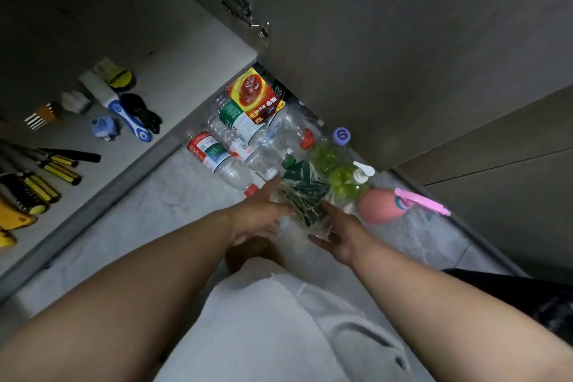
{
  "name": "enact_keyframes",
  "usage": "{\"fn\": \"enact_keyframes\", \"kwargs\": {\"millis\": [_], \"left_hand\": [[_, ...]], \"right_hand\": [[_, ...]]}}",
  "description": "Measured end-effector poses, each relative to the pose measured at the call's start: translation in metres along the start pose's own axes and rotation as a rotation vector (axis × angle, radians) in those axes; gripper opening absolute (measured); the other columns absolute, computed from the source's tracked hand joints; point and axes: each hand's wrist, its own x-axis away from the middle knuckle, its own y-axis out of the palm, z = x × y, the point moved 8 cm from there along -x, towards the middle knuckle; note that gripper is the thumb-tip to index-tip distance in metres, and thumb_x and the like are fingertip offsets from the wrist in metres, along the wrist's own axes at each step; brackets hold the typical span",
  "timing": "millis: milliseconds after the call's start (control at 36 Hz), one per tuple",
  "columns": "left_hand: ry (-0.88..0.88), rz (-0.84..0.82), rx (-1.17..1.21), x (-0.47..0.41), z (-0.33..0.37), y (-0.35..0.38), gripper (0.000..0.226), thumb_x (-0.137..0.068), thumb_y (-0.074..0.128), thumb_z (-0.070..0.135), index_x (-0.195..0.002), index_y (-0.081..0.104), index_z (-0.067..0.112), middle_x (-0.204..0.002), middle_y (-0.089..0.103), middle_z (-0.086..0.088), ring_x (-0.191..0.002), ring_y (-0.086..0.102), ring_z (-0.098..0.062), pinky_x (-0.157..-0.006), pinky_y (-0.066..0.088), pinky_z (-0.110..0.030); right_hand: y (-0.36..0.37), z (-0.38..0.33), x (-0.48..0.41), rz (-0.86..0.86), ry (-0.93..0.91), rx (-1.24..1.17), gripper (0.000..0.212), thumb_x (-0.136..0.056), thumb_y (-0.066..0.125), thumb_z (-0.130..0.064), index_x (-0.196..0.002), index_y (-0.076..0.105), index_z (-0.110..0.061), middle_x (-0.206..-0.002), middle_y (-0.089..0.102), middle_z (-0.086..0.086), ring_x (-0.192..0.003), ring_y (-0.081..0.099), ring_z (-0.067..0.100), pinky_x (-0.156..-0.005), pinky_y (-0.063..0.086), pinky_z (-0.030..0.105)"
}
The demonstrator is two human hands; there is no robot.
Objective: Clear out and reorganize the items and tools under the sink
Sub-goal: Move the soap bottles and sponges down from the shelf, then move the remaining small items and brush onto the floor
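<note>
A clear plastic bottle with a dark green and white label (305,195) lies on the floor among several other bottles. My left hand (259,214) touches its left side with fingers stretched forward. My right hand (336,231) lies against its right side, fingers extended. Whether either hand really grips it is unclear. Beside it lie a bottle with a red label (210,153), a green-labelled bottle (240,119), a green pump bottle (347,180) and a pink spray bottle (390,203).
Tools lie on the cabinet floor (173,49) at left: yellow-handled screwdrivers (59,167), a blue-handled brush (124,108), a black object (144,113), a small blue item (105,127). The open cabinet door (387,40) with its hinge (248,18) stands at right. My knee in grey cloth (279,319) is below.
</note>
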Motion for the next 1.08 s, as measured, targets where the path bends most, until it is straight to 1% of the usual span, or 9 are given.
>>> {"fn": "enact_keyframes", "kwargs": {"millis": [250, 333, 417, 500, 639, 694, 833, 972, 1083], "left_hand": [[0.060, 0.069, 0.222, -0.022, 0.007, 0.017, 0.086, -0.087, 0.064, 0.008, -0.153, 0.023, 0.045, -0.136, 0.055, 0.008, -0.124, 0.055, -0.021, -0.098, 0.056, -0.050], [0.062, 0.058, 0.187, -0.023, 0.007, 0.015, 0.087, -0.090, 0.060, 0.006, -0.154, 0.018, 0.046, -0.114, 0.054, 0.018, -0.112, 0.054, -0.013, -0.100, 0.055, -0.046], [0.094, 0.053, 0.026, -0.015, 0.012, 0.007, 0.081, -0.094, 0.060, 0.010, -0.155, 0.016, 0.042, -0.124, 0.054, 0.006, -0.107, 0.057, -0.014, -0.089, 0.058, -0.031], [0.191, 0.055, -0.143, 0.002, 0.023, -0.007, 0.061, -0.096, 0.062, 0.010, -0.144, 0.033, 0.034, -0.114, 0.057, 0.008, -0.088, 0.060, 0.003, -0.061, 0.050, -0.007], [0.212, 0.160, -0.483, 0.037, 0.034, -0.049, 0.043, -0.100, 0.055, 0.014, -0.142, 0.052, 0.019, -0.146, 0.053, -0.004, -0.125, 0.053, -0.018, -0.096, 0.038, -0.018], [0.210, 0.203, -0.584, 0.055, 0.038, -0.066, 0.038, -0.100, 0.056, 0.021, -0.139, 0.056, 0.021, -0.146, 0.053, -0.002, -0.129, 0.051, -0.018, -0.097, 0.036, -0.017], [0.169, 0.335, -0.791, 0.113, 0.043, -0.113, 0.043, -0.098, 0.051, 0.020, -0.140, 0.054, 0.028, -0.140, 0.056, -0.002, -0.122, 0.055, -0.019, -0.098, 0.044, -0.027], [0.129, 0.465, -0.868, 0.181, 0.039, -0.159, 0.042, -0.098, 0.051, 0.020, -0.140, 0.052, 0.027, -0.135, 0.059, 0.001, -0.119, 0.058, -0.018, -0.099, 0.048, -0.031], [0.103, 0.561, -0.902, 0.226, 0.024, -0.194, 0.035, -0.098, 0.053, 0.024, -0.133, 0.058, 0.024, -0.132, 0.062, -0.001, -0.116, 0.059, -0.020, -0.101, 0.051, -0.039]], "right_hand": [[0.002, -0.004, 0.002, -0.066, -0.025, 0.003, 0.013, -0.091, 0.067, -0.030, -0.103, 0.069, -0.025, -0.088, 0.077, -0.002, -0.092, 0.066, 0.018, -0.089, 0.055, 0.042], [0.001, -0.003, 0.006, -0.076, -0.001, 0.098, 0.027, -0.086, 0.070, -0.037, -0.112, 0.066, -0.028, -0.106, 0.072, -0.002, -0.105, 0.062, 0.022, -0.092, 0.055, 0.050], [-0.004, -0.006, 0.013, -0.003, 0.006, 0.256, 0.041, -0.080, 0.072, -0.052, -0.115, 0.062, -0.031, -0.121, 0.061, -0.001, -0.111, 0.056, 0.021, -0.090, 0.052, 0.045], [-0.015, -0.022, 0.018, 0.169, -0.099, 0.405, 0.069, -0.080, 0.069, -0.062, -0.133, 0.054, -0.021, -0.128, 0.061, 0.003, -0.113, 0.059, 0.026, -0.084, 0.051, 0.037], [-0.019, -0.053, 0.048, 0.396, -0.298, 0.795, 0.073, -0.093, 0.056, -0.055, -0.141, 0.048, -0.002, -0.141, 0.056, 0.020, -0.124, 0.058, 0.037, -0.099, 0.045, 0.037], [-0.002, -0.061, 0.063, 0.324, -0.341, 0.976, 0.061, -0.100, 0.047, -0.050, -0.139, 0.052, -0.003, -0.140, 0.056, 0.019, -0.120, 0.057, 0.035, -0.096, 0.042, 0.036], [0.084, -0.073, 0.102, -0.088, -0.582, 1.205, 0.037, -0.102, 0.050, -0.031, -0.077, 0.064, -0.007, -0.086, 0.067, 0.013, -0.084, 0.059, 0.026, -0.072, 0.041, 0.035], [0.167, -0.072, 0.146, -0.365, -0.662, 1.255, 0.022, -0.096, 0.060, -0.034, -0.088, 0.060, -0.013, -0.078, 0.066, 0.001, -0.065, 0.060, 0.013, -0.059, 0.044, 0.024], [0.237, -0.072, 0.171, -0.490, -0.732, 1.445, 0.017, -0.095, 0.059, -0.030, -0.089, 0.058, -0.015, -0.086, 0.065, 0.006, -0.071, 0.061, 0.016, -0.060, 0.049, 0.026]]}}
